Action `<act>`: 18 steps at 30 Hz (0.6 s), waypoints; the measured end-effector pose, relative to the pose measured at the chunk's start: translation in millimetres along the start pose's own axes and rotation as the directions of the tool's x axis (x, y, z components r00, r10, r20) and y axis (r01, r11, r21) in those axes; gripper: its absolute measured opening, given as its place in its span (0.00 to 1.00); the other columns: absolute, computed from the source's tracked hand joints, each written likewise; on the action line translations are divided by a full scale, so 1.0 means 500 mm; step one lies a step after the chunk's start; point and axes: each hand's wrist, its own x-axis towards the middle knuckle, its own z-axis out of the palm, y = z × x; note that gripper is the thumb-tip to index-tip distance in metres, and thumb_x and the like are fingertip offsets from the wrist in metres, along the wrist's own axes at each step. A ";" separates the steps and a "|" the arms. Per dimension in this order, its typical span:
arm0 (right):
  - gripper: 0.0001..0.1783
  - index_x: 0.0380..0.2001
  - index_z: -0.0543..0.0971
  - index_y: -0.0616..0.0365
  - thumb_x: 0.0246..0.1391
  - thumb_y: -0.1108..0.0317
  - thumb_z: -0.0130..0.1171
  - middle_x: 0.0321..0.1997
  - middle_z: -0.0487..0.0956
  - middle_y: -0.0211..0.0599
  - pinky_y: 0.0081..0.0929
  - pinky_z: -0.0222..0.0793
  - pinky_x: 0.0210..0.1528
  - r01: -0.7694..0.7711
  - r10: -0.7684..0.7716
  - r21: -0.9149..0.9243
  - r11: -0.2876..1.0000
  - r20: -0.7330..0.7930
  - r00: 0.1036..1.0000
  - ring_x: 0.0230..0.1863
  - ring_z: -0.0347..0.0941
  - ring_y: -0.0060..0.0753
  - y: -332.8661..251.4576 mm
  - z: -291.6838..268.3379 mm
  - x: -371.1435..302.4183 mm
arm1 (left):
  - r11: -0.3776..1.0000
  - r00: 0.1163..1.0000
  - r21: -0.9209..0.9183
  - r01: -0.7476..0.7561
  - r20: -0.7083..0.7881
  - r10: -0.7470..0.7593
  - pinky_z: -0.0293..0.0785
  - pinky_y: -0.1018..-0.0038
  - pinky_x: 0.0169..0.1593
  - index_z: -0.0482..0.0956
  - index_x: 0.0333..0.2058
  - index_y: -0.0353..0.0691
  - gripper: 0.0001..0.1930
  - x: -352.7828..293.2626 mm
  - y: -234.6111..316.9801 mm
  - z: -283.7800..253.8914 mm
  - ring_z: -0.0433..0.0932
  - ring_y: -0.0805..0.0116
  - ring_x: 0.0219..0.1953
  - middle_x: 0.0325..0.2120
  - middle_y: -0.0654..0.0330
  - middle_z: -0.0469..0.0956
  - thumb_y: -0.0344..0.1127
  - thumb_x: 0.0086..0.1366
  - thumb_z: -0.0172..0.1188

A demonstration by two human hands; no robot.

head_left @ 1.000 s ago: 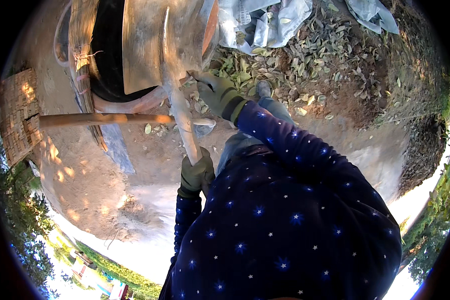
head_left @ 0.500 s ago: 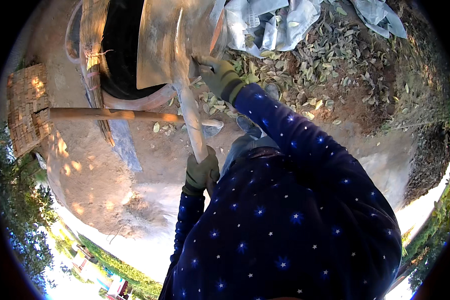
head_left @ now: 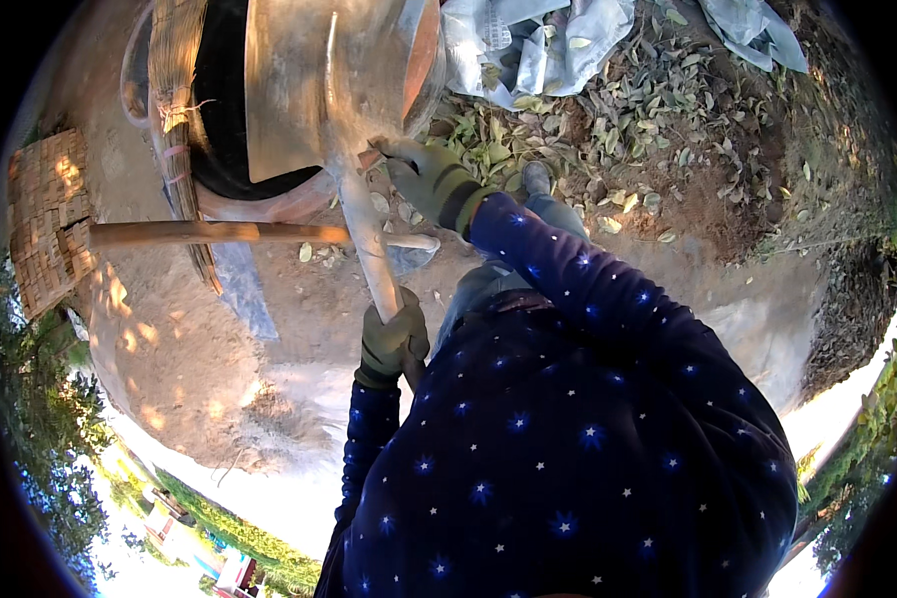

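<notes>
A shovel (head_left: 287,85) with a broad, mud-stained metal blade is tilted in front of me, its blade pointing away. Around its pale wooden handle (head_left: 367,234) my left hand (head_left: 394,337), in a dark green glove, is closed near the lower end. My right hand (head_left: 427,179), gloved the same way, is at the near edge of the blade beside the socket. Its fingertips are bent together against the metal there. Whether they pinch a small thing or only the blade's edge cannot be made out.
Behind the blade stands a round, black-lined container with a reddish rim (head_left: 299,202). A bundle of straw stalks (head_left: 177,110) leans beside it. Another wooden handle (head_left: 219,232) lies across the ground toward a brick-patterned piece (head_left: 50,224). Plastic sheeting (head_left: 538,50) and dry leaves (head_left: 658,120) lie right.
The shovel's blade has shifted left and slightly nearer. My right hand has moved a little toward me and left, along the blade near the socket. My left hand keeps its grip.
</notes>
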 end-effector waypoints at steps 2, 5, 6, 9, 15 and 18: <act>0.21 0.58 0.78 0.55 0.63 0.67 0.50 0.25 0.78 0.36 0.25 0.70 0.31 -0.019 0.019 0.058 0.998 0.007 1.000 0.25 0.71 0.22 -0.002 0.008 0.012 | 1.000 1.000 0.028 -0.007 0.011 0.007 0.63 0.77 0.15 0.70 0.31 0.34 0.05 0.001 0.002 -0.001 0.68 0.71 0.10 0.12 0.61 0.69 0.30 0.60 0.51; 0.20 0.58 0.78 0.54 0.64 0.67 0.50 0.23 0.75 0.32 0.24 0.68 0.29 -0.063 0.063 0.062 0.996 0.011 0.998 0.24 0.68 0.20 0.019 0.006 -0.001 | 0.998 1.000 0.068 -0.006 0.015 0.005 0.63 0.77 0.15 0.70 0.30 0.34 0.05 0.002 0.013 0.009 0.68 0.71 0.10 0.13 0.62 0.69 0.31 0.61 0.52; 0.20 0.58 0.78 0.54 0.64 0.67 0.50 0.23 0.75 0.31 0.23 0.68 0.29 -0.049 0.050 0.050 0.998 -0.013 0.999 0.24 0.68 0.19 0.023 0.005 0.016 | 0.997 1.000 0.081 -0.004 0.014 0.003 0.63 0.77 0.15 0.70 0.30 0.34 0.05 0.002 0.018 0.015 0.67 0.71 0.10 0.12 0.61 0.69 0.31 0.61 0.52; 0.20 0.57 0.78 0.53 0.64 0.67 0.51 0.23 0.76 0.30 0.22 0.68 0.28 -0.061 0.063 0.050 0.997 -0.047 0.997 0.24 0.68 0.18 0.028 0.002 0.048 | 0.998 0.999 0.043 0.034 -0.023 -0.033 0.63 0.75 0.15 0.70 0.30 0.34 0.04 -0.002 0.009 0.019 0.68 0.70 0.10 0.12 0.60 0.69 0.29 0.60 0.52; 0.19 0.57 0.79 0.52 0.65 0.67 0.52 0.24 0.77 0.28 0.22 0.67 0.28 -0.060 0.067 0.110 0.992 -0.066 0.996 0.24 0.69 0.18 0.012 -0.001 -0.001 | 0.999 1.000 0.053 0.002 0.018 -0.003 0.63 0.75 0.16 0.71 0.30 0.35 0.05 0.006 0.005 0.008 0.68 0.70 0.11 0.13 0.60 0.69 0.30 0.60 0.53; 0.19 0.57 0.79 0.53 0.64 0.67 0.52 0.25 0.77 0.28 0.22 0.68 0.30 -0.067 0.070 0.103 0.992 -0.025 0.997 0.25 0.69 0.18 0.022 -0.012 0.028 | 0.998 1.000 0.062 0.021 0.021 -0.023 0.63 0.74 0.16 0.71 0.30 0.35 0.05 -0.002 0.005 0.003 0.68 0.69 0.11 0.12 0.59 0.69 0.30 0.59 0.53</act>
